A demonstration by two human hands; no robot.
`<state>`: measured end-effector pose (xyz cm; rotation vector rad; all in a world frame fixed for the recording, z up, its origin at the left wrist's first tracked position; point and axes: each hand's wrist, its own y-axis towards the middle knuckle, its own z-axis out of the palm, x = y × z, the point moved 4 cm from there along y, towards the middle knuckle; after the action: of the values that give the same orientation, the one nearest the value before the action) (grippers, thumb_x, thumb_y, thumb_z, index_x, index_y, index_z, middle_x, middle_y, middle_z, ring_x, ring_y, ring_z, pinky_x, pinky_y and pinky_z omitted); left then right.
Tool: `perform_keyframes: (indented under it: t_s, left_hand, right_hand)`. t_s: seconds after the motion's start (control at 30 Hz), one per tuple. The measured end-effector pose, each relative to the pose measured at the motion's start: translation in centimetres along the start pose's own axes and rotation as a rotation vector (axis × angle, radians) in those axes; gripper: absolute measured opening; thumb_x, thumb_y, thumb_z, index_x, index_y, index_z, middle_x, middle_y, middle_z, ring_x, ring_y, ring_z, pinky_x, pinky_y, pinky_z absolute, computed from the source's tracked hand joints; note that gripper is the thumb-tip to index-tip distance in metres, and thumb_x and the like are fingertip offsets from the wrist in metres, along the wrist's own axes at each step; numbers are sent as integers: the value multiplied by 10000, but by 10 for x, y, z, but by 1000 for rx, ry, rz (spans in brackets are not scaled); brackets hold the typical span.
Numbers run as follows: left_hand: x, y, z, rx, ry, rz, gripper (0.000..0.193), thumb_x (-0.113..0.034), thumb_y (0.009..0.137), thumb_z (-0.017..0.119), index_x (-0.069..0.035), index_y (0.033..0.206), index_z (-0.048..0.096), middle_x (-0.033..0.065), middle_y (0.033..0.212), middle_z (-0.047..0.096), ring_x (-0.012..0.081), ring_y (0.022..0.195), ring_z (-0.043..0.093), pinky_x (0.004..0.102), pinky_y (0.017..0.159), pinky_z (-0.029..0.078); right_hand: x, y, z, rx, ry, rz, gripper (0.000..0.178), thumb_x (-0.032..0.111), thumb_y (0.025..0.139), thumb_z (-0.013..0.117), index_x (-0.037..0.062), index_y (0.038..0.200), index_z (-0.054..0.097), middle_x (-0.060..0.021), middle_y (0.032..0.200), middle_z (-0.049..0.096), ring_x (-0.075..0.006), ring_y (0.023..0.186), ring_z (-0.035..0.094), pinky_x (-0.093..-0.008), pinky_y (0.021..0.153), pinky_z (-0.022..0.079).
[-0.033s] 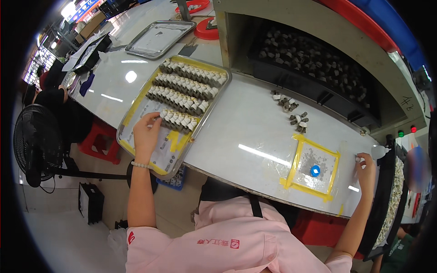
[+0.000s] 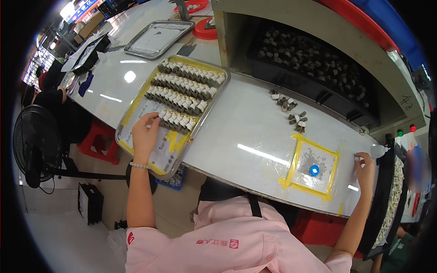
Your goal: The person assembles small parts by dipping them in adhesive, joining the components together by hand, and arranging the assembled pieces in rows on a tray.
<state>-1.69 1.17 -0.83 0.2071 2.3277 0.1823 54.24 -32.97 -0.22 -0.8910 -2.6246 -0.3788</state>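
Touching left hand [image 2: 144,137]: short parts row [image 2: 178,121]

At nine o'clock, my left hand [image 2: 145,137] partly hides the end of the short row of pieces [image 2: 177,120]. Around three, the pale speck [image 2: 357,159] at my right hand [image 2: 365,172] is too small to tell; an oval thing [image 2: 417,168] beyond is blurred. Near half past seven, the tray [image 2: 141,109] covers part of a blue basket [image 2: 169,186]; at four, the edge cuts off a green-clad person [image 2: 397,251].
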Motion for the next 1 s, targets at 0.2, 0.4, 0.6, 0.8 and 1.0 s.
perform_keyframes:
  t_s: [0.2, 0.4, 0.6, 0.8, 1.0]
  left_hand:
    - [-4, -3, -3, 16, 136, 132, 184, -115, 866, 587, -8, 1005, 641, 141, 845, 667, 233, 787, 636, 326, 714, 478]
    - [-82, -37, 16, -86, 201, 359, 265, -96, 844, 613, 24, 1080, 588, 170, 1068, 596, 310, 929, 575, 351, 791, 462]
    - [-196, -85, 130, 408, -235, 572, 334, -77, 769, 683, 6, 1081, 595, 151, 1034, 609, 272, 905, 596, 345, 794, 483]
    - [-240, -73, 204, 448, -159, 738, 292, -75, 772, 670, 16, 1040, 598, 145, 965, 594, 299, 884, 584, 356, 784, 483]
    - [-229, -68, 230, 404, -107, 832, 169, -70, 784, 659, 15, 919, 602, 147, 907, 587, 324, 825, 552, 386, 777, 453]
  right_hand:
    - [18, -3, 1, -44, 78, -64, 223, 5, 791, 611, -7, 1012, 642, -130, 876, 633, -213, 673, 592, -307, 597, 460]
    - [86, -38, 1, 149, 194, -197, 241, 17, 786, 627, -29, 1022, 638, -118, 826, 621, -212, 664, 591, -304, 571, 461]
    - [89, -55, 11, 233, 191, -148, 233, 20, 763, 656, -11, 994, 651, -125, 818, 624, -223, 674, 623, -301, 613, 505]
    - [90, -59, 13, 140, 186, -190, 165, 38, 765, 664, -14, 921, 675, -119, 884, 625, -256, 700, 638, -323, 638, 522]
    - [98, -59, 14, 135, 333, -185, 166, 45, 769, 660, -3, 927, 677, -113, 862, 619, -254, 691, 637, -316, 642, 520]
